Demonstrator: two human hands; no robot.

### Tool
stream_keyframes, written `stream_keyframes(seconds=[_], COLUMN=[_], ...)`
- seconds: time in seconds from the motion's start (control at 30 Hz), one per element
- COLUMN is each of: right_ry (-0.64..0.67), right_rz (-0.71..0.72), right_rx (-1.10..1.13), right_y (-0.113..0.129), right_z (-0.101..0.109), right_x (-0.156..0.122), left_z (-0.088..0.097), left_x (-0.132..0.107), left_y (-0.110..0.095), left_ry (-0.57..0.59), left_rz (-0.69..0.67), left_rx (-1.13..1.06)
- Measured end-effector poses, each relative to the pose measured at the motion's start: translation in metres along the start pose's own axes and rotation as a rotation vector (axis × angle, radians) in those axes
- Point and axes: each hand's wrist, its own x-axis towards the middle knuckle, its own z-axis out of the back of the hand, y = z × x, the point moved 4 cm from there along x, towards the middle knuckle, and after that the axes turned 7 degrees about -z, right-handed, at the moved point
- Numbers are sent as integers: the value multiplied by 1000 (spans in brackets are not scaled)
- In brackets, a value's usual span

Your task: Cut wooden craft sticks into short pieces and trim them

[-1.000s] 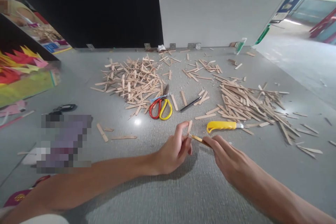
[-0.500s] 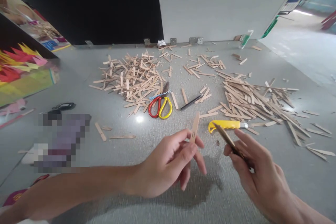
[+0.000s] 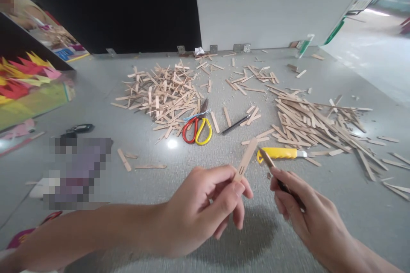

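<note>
Between the thumb and forefinger of my left hand [image 3: 209,207] is a wooden craft stick [image 3: 248,157], tilted up to the right, with a small dark rectangular mark near its lower end. My right hand [image 3: 309,213] is closed round a slim brown knife [image 3: 269,163], its tip pointing up-left beside the top of the stick. A narrow gap separates the tip from the stick. Just behind the knife lies a yellow-handled cutter [image 3: 280,153]. Scissors with red and yellow handles [image 3: 197,130] and a black pen [image 3: 236,124] rest farther back.
Heaps of cut sticks [image 3: 169,89] and longer sticks [image 3: 307,119] cover the grey tabletop [image 3: 128,217]. A black and white panel [image 3: 282,4] with metal hinges stands behind. Left are a blurred purple item [image 3: 86,166] and a box of coloured paper [image 3: 32,98]. Another person [image 3: 28,10] sits far left.
The stick in my left hand has tilted further to the right. My right hand has brought the knife slightly left, closer to the stick. The view has shifted a little.
</note>
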Motion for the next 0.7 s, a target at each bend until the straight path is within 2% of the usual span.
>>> stream_keyframes(seconds=[0.23,0.5,0.7], right_ry=[-7,-93,-130], right_rz=[-127,-9,42], right_rx=[-16,-181,-165], right_y=[-6,3,-1], right_z=[2,9,10], right_x=[-9,-2,-10], left_z=[2,5,5], left_x=[0,-2,-2], left_y=[0,-4,-7], left_ry=[-4,-40,-43], left_rz=[-4,-6,-9], left_rx=[19,46,57])
